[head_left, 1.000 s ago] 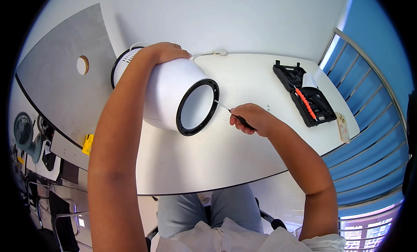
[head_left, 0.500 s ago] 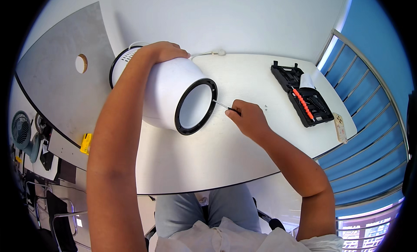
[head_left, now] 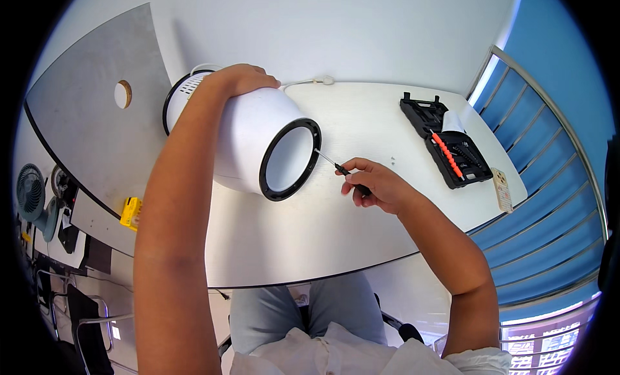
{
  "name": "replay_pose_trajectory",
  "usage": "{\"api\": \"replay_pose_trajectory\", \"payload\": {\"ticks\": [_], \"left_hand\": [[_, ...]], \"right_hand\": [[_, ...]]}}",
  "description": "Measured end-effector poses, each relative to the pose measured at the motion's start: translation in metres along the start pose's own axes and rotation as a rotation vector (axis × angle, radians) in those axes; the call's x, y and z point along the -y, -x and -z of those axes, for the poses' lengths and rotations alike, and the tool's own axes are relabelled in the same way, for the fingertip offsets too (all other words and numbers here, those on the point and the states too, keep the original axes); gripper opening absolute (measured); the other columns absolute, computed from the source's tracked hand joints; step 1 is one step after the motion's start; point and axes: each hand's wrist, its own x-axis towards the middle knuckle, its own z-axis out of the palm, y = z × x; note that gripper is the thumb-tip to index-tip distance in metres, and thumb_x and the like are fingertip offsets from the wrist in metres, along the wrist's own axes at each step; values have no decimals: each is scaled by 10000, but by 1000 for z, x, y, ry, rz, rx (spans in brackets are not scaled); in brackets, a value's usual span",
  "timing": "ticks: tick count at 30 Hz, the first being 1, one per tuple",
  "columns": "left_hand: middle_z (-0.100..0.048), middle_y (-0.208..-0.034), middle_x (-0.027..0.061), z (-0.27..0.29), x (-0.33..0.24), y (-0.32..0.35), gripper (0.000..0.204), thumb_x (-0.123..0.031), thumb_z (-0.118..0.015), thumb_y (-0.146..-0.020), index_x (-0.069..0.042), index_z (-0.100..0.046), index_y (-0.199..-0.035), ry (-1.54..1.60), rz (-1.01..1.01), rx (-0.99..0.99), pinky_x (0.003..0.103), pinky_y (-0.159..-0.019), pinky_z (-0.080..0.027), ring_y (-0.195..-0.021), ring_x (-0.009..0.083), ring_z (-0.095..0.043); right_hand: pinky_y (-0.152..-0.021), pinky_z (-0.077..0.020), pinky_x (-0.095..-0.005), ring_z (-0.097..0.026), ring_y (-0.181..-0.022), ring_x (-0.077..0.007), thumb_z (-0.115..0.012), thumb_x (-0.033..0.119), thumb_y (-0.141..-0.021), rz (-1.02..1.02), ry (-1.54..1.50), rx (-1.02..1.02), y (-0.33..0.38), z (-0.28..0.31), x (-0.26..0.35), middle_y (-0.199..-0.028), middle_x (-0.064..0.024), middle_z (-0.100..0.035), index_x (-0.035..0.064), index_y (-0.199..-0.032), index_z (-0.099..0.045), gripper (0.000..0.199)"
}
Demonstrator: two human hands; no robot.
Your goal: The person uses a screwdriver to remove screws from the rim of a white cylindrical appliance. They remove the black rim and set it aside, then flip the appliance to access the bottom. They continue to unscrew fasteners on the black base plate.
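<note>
A white, barrel-shaped appliance (head_left: 248, 142) lies on its side on the white table, its black-rimmed round end turned toward my right. My left hand (head_left: 242, 79) is laid over its upper far side and holds it, the fingers curled out of sight in part. In my right hand (head_left: 381, 186) is a screwdriver (head_left: 361, 188) with a black handle, gripped by thumb and fingers. Its thin metal shaft slants up to the left, and the tip meets the right side of the black rim (head_left: 263, 177). The screw itself is too small to make out.
An unfolded black tool case (head_left: 455, 158) with an orange flexible shaft (head_left: 447, 155) lies at the right, next to a patterned phone (head_left: 502, 189). A white cable (head_left: 310, 82) runs behind the appliance. A yellow box (head_left: 131, 213) sits at the left; metal railings (head_left: 549, 100) border the right.
My right hand has turned and loosened its fingers, moving slightly right and down, so more of the screwdriver's handle shows. The tip stays at the rim; my left hand stays put.
</note>
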Motion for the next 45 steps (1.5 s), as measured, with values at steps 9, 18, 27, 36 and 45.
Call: {"api": "replay_pose_trajectory", "payload": {"ticks": [9, 18, 27, 36, 45], "left_hand": [[-579, -1260, 148, -1, -1, 1, 618, -519, -529, -790, -116, -599, -1254, -17, -9, -12, 411, -965, -411, -1098, 303, -572], [-581, -1253, 160, -1, 1, 0, 630, -526, -529, -786, -110, -598, -1254, -7, -21, -16, 412, -965, -412, -1096, 309, -573], [-576, -1260, 163, 1, -3, 3, 651, -547, -506, -794, -113, -581, -1273, -53, -22, 10, 422, -969, -410, -1099, 322, -572], [-568, -1280, 152, 2, -4, 1, 638, -546, -494, -810, -119, -581, -1276, -65, -29, 29, 425, -976, -402, -1107, 325, -568], [-575, -1266, 156, 1, -4, 3, 644, -547, -496, -801, -101, -597, -1254, -24, -18, 19, 417, -973, -406, -1120, 322, -561]], "right_hand": [[-414, -240, -250, -308, -458, -91, -427, 231, -926, -12, -30, 85, -1, 11, -9, -580, -7, -436, 20, -938, -546, 243], [-378, -224, -250, -275, -416, -89, -426, 208, -915, 42, -76, 87, -10, 8, -15, -554, -9, -425, 64, -803, -527, 208], [-379, -284, -291, -312, -397, -94, -544, 180, -884, 416, 428, -344, -22, -9, -31, -486, 5, -396, 86, -713, -496, 201], [-467, -359, -302, -476, -514, -169, -677, 130, -749, 1166, 1541, -740, -17, -1, -20, -566, -28, -474, 99, -671, -461, 232], [-441, -262, -260, -321, -482, -91, -506, 211, -893, 67, 56, -130, -17, 4, -9, -580, 10, -411, 61, -674, -505, 265]]}}
